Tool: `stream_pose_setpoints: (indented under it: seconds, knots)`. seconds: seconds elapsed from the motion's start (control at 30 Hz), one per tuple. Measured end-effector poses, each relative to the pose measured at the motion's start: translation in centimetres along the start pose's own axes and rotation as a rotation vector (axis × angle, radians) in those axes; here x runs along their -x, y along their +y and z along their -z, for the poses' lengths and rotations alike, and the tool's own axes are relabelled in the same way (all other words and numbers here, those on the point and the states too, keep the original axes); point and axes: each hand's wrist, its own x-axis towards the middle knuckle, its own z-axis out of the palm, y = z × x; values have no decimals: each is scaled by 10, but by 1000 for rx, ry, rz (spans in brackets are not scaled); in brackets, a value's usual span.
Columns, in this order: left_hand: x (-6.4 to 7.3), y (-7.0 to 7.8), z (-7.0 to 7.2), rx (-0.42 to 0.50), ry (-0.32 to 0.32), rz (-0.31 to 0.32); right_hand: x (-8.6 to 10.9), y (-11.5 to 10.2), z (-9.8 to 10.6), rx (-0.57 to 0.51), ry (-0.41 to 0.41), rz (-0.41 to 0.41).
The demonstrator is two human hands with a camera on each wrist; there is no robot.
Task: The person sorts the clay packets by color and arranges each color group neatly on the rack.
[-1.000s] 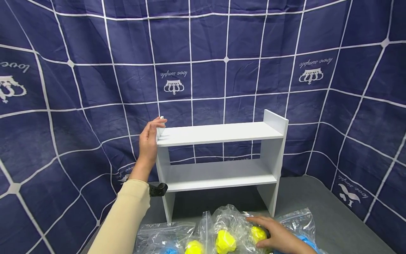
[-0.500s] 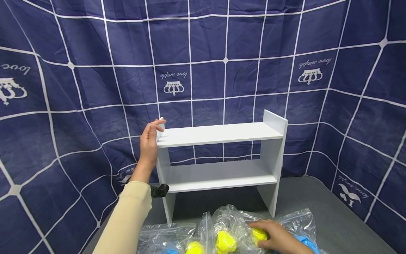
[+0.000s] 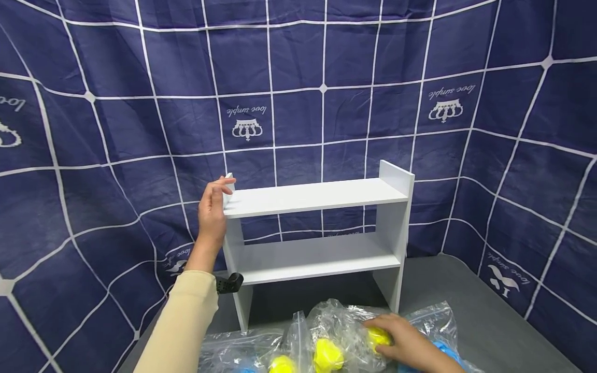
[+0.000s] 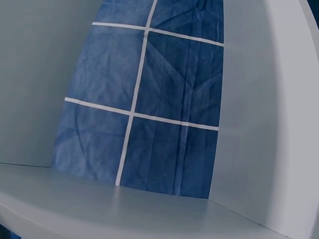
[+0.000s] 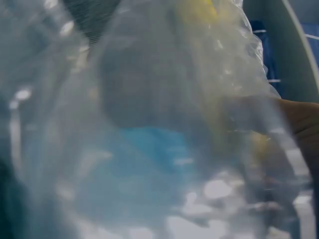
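A white two-tier shelf stands upright on the grey surface. My left hand holds the top of its left side panel, fingers over the edge. Inside the shelf, the left wrist view shows a board and side panel. At the lower right, my right hand has thumb and fingers around a crumpled yellow lump in clear plastic. Two more yellow lumps, one in the middle and one farther left, lie beside it. The right wrist view is mostly blurred plastic over something blue.
A clear zip bag lies in front of the shelf at left. Another zip bag at right has blue contents. A dark blue curtain with white lines surrounds the grey surface.
The right hand's fingers have closed in around the yellow lump. The left hand stays on the shelf's side panel. The whole head view has shifted slightly.
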Motion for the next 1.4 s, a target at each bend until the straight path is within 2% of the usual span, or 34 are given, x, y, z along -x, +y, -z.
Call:
stream_pose_setpoints:
  seconds: [0.17,0.4,0.5,0.67,0.87,1.0,1.1,1.4]
  knots:
    - [-1,0,2,0,-2,2,-7,-7,12,37,57,2]
    - [1,-1,1,-1,0,3,-15,-11,33,51,140,68]
    - [3,-2,1,6,2,6,-19,-14,44,53,158,71]
    - [3,-4,1,24,4,-2,-25,-21,63,68,169,35]
    - [1,-3,1,21,3,-7,-32,-31,83,65,140,-44]
    - [-1,-3,-1,25,2,-20,-36,-38,96,24,137,-65]
    - [-2,-3,-2,36,4,-28,-41,-42,105,-14,142,-23]
    - [0,-5,-1,45,23,-40,-64,-57,133,28,198,98]
